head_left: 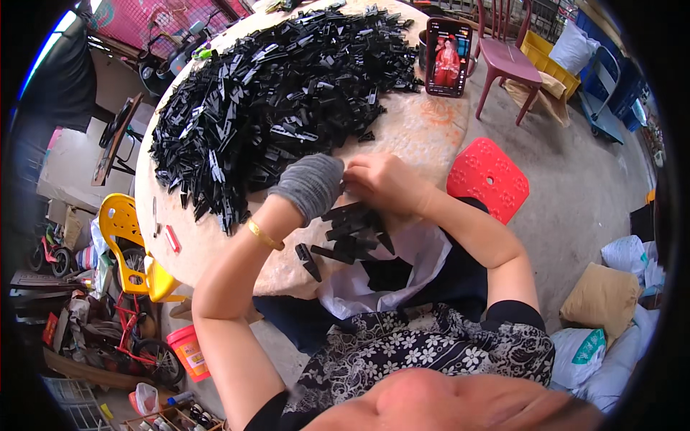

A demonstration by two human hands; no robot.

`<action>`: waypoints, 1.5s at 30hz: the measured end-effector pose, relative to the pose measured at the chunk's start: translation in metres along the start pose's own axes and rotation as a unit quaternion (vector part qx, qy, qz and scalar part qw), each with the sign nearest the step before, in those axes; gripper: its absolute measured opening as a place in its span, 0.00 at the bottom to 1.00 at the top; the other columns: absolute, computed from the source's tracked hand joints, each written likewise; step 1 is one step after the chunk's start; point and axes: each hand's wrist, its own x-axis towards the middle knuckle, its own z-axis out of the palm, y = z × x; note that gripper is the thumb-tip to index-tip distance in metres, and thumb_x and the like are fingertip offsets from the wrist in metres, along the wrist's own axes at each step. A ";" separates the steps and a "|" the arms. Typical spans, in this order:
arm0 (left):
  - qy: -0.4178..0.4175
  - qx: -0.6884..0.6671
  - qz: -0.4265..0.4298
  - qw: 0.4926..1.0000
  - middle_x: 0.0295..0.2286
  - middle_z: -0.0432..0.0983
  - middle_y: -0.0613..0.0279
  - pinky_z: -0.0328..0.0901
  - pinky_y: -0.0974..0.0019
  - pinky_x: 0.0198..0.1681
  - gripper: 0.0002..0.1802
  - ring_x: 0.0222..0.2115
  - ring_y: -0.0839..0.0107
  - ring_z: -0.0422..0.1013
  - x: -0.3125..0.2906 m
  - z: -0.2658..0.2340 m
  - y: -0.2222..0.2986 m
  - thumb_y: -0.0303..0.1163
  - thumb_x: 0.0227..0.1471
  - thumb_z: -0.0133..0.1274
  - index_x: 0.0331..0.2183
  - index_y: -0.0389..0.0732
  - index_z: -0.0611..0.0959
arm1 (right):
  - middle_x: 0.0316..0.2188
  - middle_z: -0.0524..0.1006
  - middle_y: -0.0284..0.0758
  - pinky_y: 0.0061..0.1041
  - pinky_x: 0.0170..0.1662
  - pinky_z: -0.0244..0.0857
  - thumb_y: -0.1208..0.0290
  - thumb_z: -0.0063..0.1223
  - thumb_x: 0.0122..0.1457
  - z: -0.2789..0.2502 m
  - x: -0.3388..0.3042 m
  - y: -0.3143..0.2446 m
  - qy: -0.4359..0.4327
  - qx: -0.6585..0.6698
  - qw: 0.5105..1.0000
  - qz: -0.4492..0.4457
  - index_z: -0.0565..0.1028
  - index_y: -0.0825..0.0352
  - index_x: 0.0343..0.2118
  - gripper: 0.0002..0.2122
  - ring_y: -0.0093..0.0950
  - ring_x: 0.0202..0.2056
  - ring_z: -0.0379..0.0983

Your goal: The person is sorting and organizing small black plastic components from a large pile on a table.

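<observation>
My left hand (309,188), in a grey knitted glove with a gold bracelet at the wrist, is raised over the near part of the round table (424,118). My right hand (382,182) is bare and meets it fingertip to fingertip. Both hands are closed in a pinch; whatever sits between them is hidden by the fingers. A large heap of black plastic clip-like pieces (280,100) spreads beyond my left hand. Just below the hands lies a small group of similar black pieces (352,231). A whitish plastic bag (424,260) is open on my lap, with dark contents inside.
A phone (448,57) stands upright at the table's far right. A red stool (490,179) is beside my right arm, a maroon chair (509,57) farther back. A yellow chair (123,233) and orange bucket (188,352) stand left. Sacks (602,302) line the right.
</observation>
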 end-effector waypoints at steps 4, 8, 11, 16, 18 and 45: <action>-0.039 0.027 0.024 0.999 0.23 0.76 0.47 0.68 0.54 0.35 0.14 0.30 0.50 0.74 0.013 -0.006 0.006 0.37 0.43 0.59 0.26 0.35 0.79 | 0.28 0.74 0.39 0.36 0.36 0.67 0.72 0.56 0.49 -0.006 0.000 -0.012 0.021 0.035 0.996 0.085 0.74 0.66 0.28 0.05 0.41 0.32 0.73; -0.036 0.012 0.008 0.999 0.24 0.76 0.47 0.68 0.54 0.35 0.13 0.30 0.50 0.74 0.012 -0.004 0.002 0.36 0.42 0.59 0.27 0.36 0.80 | 0.26 0.73 0.38 0.37 0.35 0.67 0.70 0.55 0.50 -0.005 -0.003 -0.009 0.021 -0.001 0.998 0.063 0.74 0.66 0.27 0.05 0.40 0.31 0.72; -0.018 -0.013 0.015 1.000 0.25 0.77 0.47 0.68 0.54 0.36 0.12 0.31 0.50 0.74 0.011 0.002 -0.006 0.36 0.42 0.59 0.27 0.37 0.80 | 0.25 0.72 0.38 0.36 0.34 0.67 0.69 0.56 0.50 0.003 0.004 -0.009 0.031 -0.039 0.999 0.023 0.75 0.65 0.25 0.05 0.39 0.30 0.72; -0.027 0.013 0.021 0.999 0.24 0.76 0.47 0.68 0.54 0.35 0.13 0.30 0.50 0.74 0.013 -0.002 -0.001 0.36 0.41 0.60 0.26 0.36 0.80 | 0.25 0.71 0.37 0.35 0.35 0.66 0.69 0.57 0.49 -0.009 -0.004 0.003 -0.006 -0.063 0.998 0.024 0.75 0.65 0.22 0.05 0.37 0.31 0.71; -0.025 0.020 0.026 0.999 0.24 0.76 0.47 0.68 0.54 0.35 0.13 0.29 0.50 0.74 0.014 -0.002 -0.001 0.36 0.41 0.60 0.26 0.36 0.80 | 0.24 0.71 0.37 0.35 0.35 0.66 0.69 0.58 0.48 -0.011 -0.006 0.000 -0.003 -0.058 0.998 0.001 0.75 0.65 0.24 0.06 0.38 0.30 0.71; 0.270 -0.296 -0.072 0.913 0.29 0.70 0.66 0.66 0.74 0.31 0.32 0.25 0.78 0.66 -0.063 0.017 -0.060 0.25 0.46 0.60 0.53 0.43 0.69 | 0.34 0.77 0.36 0.29 0.44 0.65 0.72 0.57 0.50 -0.014 0.008 -0.001 -0.127 0.155 0.977 0.069 0.76 0.68 0.31 0.07 0.33 0.37 0.73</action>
